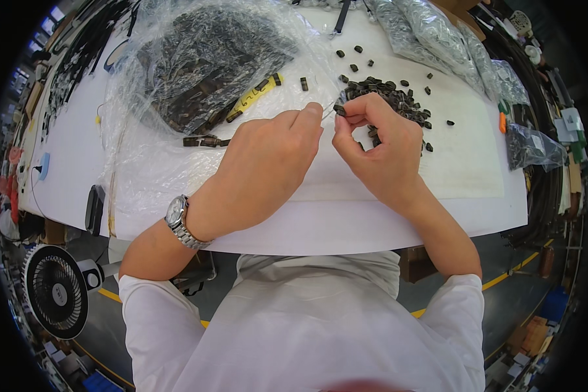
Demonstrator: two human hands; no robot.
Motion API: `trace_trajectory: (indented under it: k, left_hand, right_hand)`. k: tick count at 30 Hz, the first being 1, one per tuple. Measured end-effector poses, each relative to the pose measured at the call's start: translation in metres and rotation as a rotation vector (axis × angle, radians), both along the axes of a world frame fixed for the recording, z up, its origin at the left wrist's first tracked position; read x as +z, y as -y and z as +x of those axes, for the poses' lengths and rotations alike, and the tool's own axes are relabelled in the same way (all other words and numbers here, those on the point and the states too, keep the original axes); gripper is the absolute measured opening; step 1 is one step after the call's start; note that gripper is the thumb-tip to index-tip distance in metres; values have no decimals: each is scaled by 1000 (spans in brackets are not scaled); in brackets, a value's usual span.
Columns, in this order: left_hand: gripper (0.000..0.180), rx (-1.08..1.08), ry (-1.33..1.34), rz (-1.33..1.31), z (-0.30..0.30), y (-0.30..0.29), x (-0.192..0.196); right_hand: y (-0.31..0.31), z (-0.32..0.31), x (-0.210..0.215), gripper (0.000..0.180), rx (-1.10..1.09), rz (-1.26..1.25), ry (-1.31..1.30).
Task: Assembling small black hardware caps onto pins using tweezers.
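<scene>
My left hand [261,163], with a metal watch on its wrist, is closed on a thin wire-like strand [328,110] that runs toward my right fingertips. Whether it is wire, thread or a slim tool is too small to tell. Thumb and index finger of my right hand [389,140] pinch a small dark block [340,110], which meets or nearly meets the strand's end. Just behind that hand lies a pile of similar small dark blocks [398,98], partly hidden by it. One loose dark piece [304,83] lies beyond my left fingers.
A clear plastic bag [209,65] full of dark pieces covers the back left, with a marked yellow strip [248,99] beside it. A short row of dark pieces [202,141] lies left of my hand. Plastic-wrapped bundles [431,46] sit back right. A fan [57,292] stands lower left.
</scene>
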State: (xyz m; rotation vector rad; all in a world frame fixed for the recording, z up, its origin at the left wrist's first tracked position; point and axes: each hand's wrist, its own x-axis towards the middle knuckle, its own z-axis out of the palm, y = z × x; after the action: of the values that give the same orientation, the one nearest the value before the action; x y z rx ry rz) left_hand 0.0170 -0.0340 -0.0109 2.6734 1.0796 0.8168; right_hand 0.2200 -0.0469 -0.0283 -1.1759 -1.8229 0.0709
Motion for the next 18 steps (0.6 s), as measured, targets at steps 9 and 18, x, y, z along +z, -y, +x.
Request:
trace_trajectory:
  k: [9,18]
  left_hand:
    - [28,-19,-5,51,-1,-1,-2]
    - [35,-61,23,153,-6,-5,1]
  right_hand:
    - [-1,-1,-2,17,25,84,78]
    - [-2,-5,0,19,120,5,-122]
